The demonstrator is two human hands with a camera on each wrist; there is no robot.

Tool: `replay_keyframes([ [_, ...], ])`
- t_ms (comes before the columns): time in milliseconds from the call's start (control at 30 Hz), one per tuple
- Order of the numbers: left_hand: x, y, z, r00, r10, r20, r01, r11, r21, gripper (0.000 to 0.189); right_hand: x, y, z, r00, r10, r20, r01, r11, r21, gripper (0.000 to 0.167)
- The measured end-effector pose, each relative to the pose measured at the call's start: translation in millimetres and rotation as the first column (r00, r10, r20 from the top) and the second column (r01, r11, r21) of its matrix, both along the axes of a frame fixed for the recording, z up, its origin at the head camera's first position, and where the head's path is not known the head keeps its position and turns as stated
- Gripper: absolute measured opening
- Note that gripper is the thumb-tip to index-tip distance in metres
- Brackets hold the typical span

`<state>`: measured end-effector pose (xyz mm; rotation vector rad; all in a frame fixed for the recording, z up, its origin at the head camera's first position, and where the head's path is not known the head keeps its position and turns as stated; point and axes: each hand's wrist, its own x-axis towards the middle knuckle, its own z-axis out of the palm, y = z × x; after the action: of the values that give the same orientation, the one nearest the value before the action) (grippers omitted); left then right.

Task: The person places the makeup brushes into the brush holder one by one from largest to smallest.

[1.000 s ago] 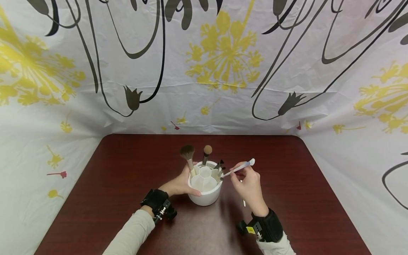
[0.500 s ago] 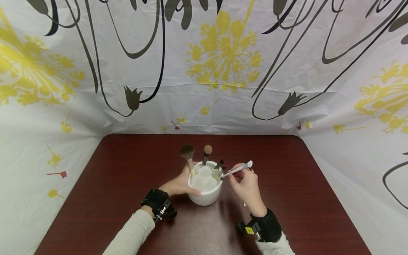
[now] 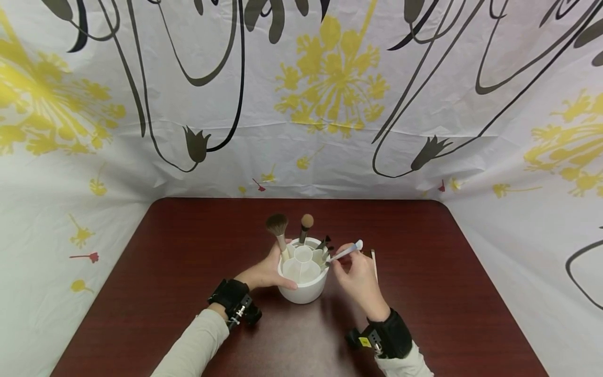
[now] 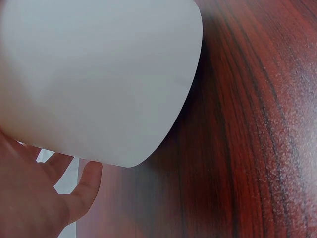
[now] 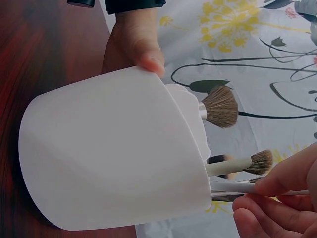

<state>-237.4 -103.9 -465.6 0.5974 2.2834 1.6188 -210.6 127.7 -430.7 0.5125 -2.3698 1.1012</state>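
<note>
One left hand (image 3: 270,269): thumb on the near side, fingers curled round behind and gripping the white holder; likely there to keep it from sliding or tipping.
White holder (image 3: 303,295): between the two hands, against the left palm, its divided top facing up; that side grip seems chosen to leave the compartments uncovered.
Wide fluffy brush (image 3: 276,224): just above the left fingers, bristles up and leaning outward, probably because its slot is roomier than its handle.
Round-tipped brush (image 3: 306,222): behind the holder's middle, right of the left fingers, head up; standing that way likely spares the bristles.
Small dark-tipped brushes (image 3: 325,243): clustered at the right side of the holder, nearest the right fingertips, heads up.
Slim pale brush (image 3: 346,251): pinched in the right fingers, slanted, handle end at the holder's right rim; whether it has entered a compartment I cannot tell.
Right hand (image 3: 363,280): thumb and fingers closed on that handle, apparently below the head so the tip stays untouched and the end can be aimed.
Thin white stick (image 3: 374,260): on the table (image 3: 424,283), just right of the right hand's knuckles, partly hidden, held by no fingers.
</note>
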Motion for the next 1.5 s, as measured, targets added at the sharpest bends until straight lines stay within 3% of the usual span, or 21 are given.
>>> replay_keyframes([
  [200,-2.8,-0.4,-2.7,1.000,-0.007,-0.001,0.007,1.000,0.008,0.108,-0.1,-1,-1.8,1.000,0.021,0.022,-0.021,1.000,-0.009,0.020],
  [433,-14.4,-2.9,-31.1,1.000,0.008,-0.025,-0.008,1.000,0.011,0.110,1.0,-2,-2.6,0.998,0.029,0.047,-0.028,1.000,-0.002,0.023],
  [533,-16.5,-3.5,-37.7,1.000,0.010,-0.030,-0.009,1.000,0.014,0.112,1.1,-2,-4.2,0.998,0.026,0.050,-0.026,1.000,0.008,0.023],
  [767,-14.6,-3.3,-33.2,1.000,0.013,-0.023,-0.013,1.000,0.005,0.116,1.2,-4,-5.7,0.998,0.027,0.064,-0.028,1.000,0.012,0.021],
  [1000,-17.5,-3.9,-39.5,1.000,0.004,-0.026,-0.003,1.000,0.030,0.117,0.8,-4,-7.7,0.999,0.034,0.011,-0.034,0.999,0.037,0.022],
  [1300,-16.7,-3.3,-37.4,1.000,-0.001,-0.024,0.001,1.000,0.028,0.115,1.1,-3,-9.9,0.999,0.029,0.034,-0.030,0.999,0.030,0.023],
  [1500,-9.4,-1.7,-19.7,1.000,-0.012,-0.028,0.013,0.999,0.032,0.113,1.5,-2,-10.8,0.998,0.035,0.043,-0.036,0.999,0.025,0.019],
])
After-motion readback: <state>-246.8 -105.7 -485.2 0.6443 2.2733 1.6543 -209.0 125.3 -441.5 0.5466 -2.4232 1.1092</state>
